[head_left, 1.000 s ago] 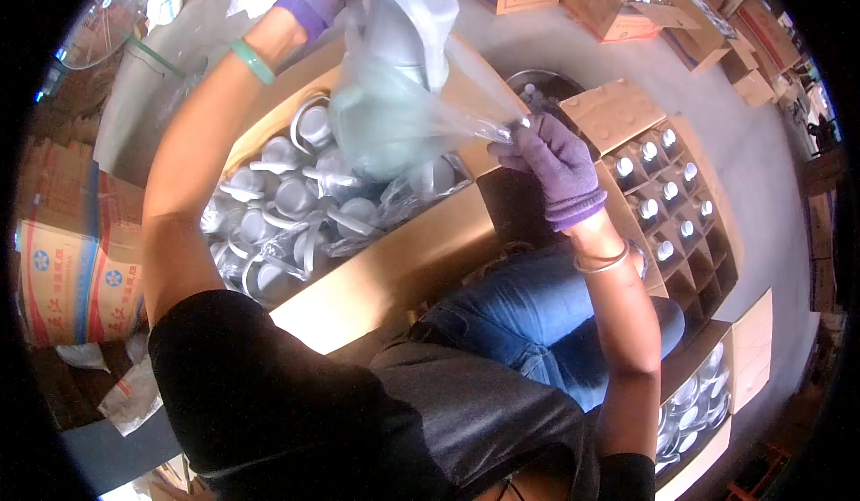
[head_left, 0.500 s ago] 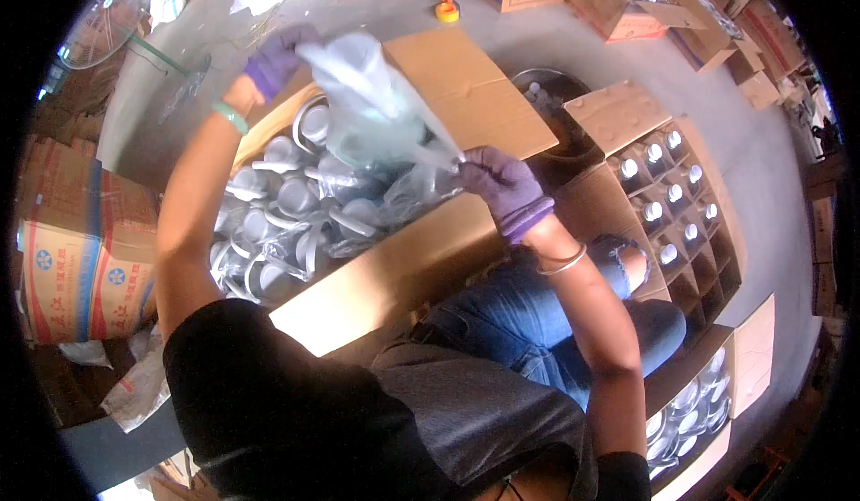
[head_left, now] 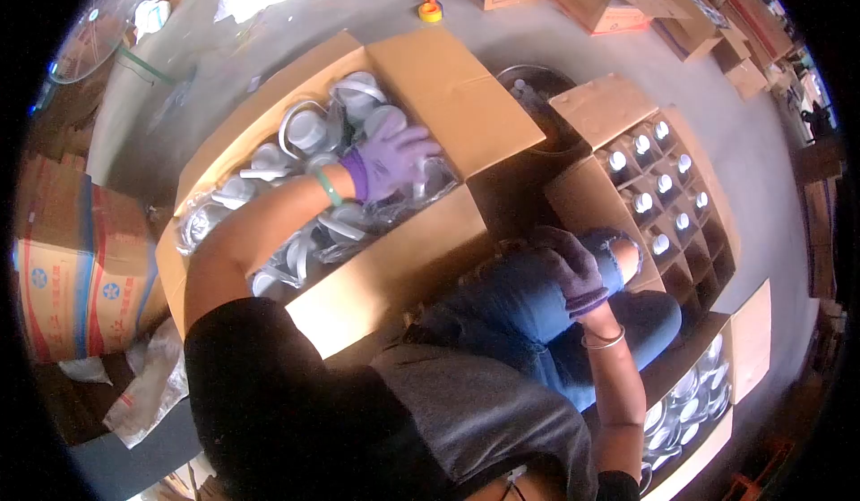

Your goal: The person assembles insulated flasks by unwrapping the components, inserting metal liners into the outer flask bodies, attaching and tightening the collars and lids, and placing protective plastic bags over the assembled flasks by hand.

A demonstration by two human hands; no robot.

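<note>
My left hand (head_left: 390,159), in a purple glove, reaches into the big open cardboard box (head_left: 394,255). Its fingers are spread over plastic-wrapped pieces near the box's right end, and nothing shows gripped in it. Grey-white round-topped pieces with curved handles (head_left: 306,131) fill the box, many in clear plastic bags (head_left: 345,223). What lies right under the left palm is hidden. My right hand (head_left: 566,270), gloved too, rests on my jeans near the knee, its fingers laid over the cloth and holding nothing visible.
On the right stands a divided carton (head_left: 708,273) with several white-topped bottles in its cells. A round dark basin (head_left: 560,85) sits behind it. Another open box of pieces (head_left: 690,411) is at lower right. Printed cartons (head_left: 81,268) stand left; a yellow-orange tape roll (head_left: 431,10) lies on the floor.
The plastic bag with a pale piece, earlier stretched between both hands above the box, is no longer held up. My left hand came down into the box; my right hand dropped to my knee.
</note>
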